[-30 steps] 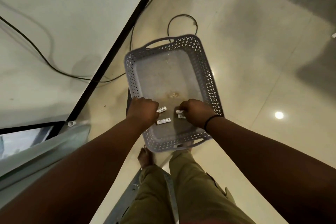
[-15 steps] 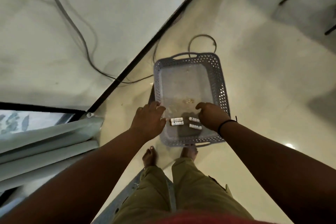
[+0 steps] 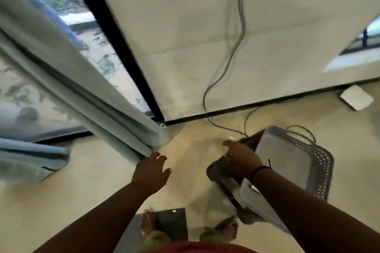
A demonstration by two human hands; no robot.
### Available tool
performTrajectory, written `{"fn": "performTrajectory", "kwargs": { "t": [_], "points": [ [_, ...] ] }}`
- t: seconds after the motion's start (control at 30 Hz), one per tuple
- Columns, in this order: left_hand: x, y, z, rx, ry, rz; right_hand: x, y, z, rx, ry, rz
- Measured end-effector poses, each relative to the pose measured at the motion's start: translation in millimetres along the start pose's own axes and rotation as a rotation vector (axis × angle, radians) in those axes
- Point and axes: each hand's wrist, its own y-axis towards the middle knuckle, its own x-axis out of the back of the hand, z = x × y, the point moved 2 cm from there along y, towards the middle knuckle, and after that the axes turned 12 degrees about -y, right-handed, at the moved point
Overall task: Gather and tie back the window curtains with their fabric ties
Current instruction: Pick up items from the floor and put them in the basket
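So the person is standing barefoot on a pale floor (image 3: pixel 92 187), looking down at a corner where a window meets a white wall (image 3: pixel 185 16). The pale blue curtain (image 3: pixel 78 88) hangs in thick folds along the black window frame (image 3: pixel 115 33), its bottom edge landing right by the corner. A second bunch of the same fabric (image 3: pixel 30 158) sits lower on the left, partly blurred.

The left hand (image 3: pixel 151 172) is stretched out toward the curtain's lower hem, grip spread with fingers fanned apart, fingertips just beside the fabric, maybe brushing it, hard to say with the blur. It holds nothing.

The right hand (image 3: pixel 240 158) is over by a grey perforated basket (image 3: pixel 308 162), which sits tilted on the floor to the right. The hand lies at the basket's dark left edge; whether the grip is closed around anything can't be told, since the fingers are hidden from this angle. There's a black band on that wrist.

No fabric tie is clearly visible. A couple of cables (image 3: pixel 232 47) run down the wall to the floor near the basket, and a white flat box (image 3: pixel 356 97) lies by the skirting further right.
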Motion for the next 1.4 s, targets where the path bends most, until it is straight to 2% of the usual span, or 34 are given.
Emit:
{"fn": "performTrajectory", "kwargs": {
  "t": [0.2,0.37,0.5,0.63,0.77,0.83,0.93,1.0,1.2,1.3,1.4],
  "points": [
    [25.5,-27.2,113.0,0.086,-0.094,-0.01,-2.6,31.5,131.1,0.101,-0.199,0.045],
    [55.0,-47.2,248.7,0.167,-0.147,0.045,-34.8,59.1,262.1,0.13,-0.279,0.118],
    [87.1,-56.1,357.7,0.289,-0.176,0.019,-55.2,78.4,372.4,0.271,-0.343,0.179],
    [118.3,-49.2,414.8,0.349,-0.243,-0.016,-58.2,83.1,446.5,0.344,-0.295,0.18],
    [136.2,-22.1,436.1,0.334,-0.285,-0.043,-53.6,103.7,502.5,0.453,-0.319,0.156],
    [139.7,-6.0,443.2,0.311,-0.295,-0.038,-56.7,120.8,528.8,0.457,-0.242,0.117],
    [139.6,11.0,454.4,0.296,-0.311,0.006,-68.5,154.3,567.2,0.449,-0.118,0.046],
    [138.0,21.8,466.3,0.296,-0.299,0.053,-78.3,182.5,588.8,0.446,-0.151,0.028],
    [147.3,64.6,506.0,0.299,-0.228,0.172,-72.0,274.8,601.5,0.438,-0.582,-0.03],
    [149.6,100.8,519.0,0.282,-0.209,0.215,-60.7,313.5,578.0,0.302,-0.771,0.029],
    [149.0,131.4,518.4,0.241,-0.193,0.275,-51.7,322.2,546.2,0.165,-0.846,0.079]
  ]
}}
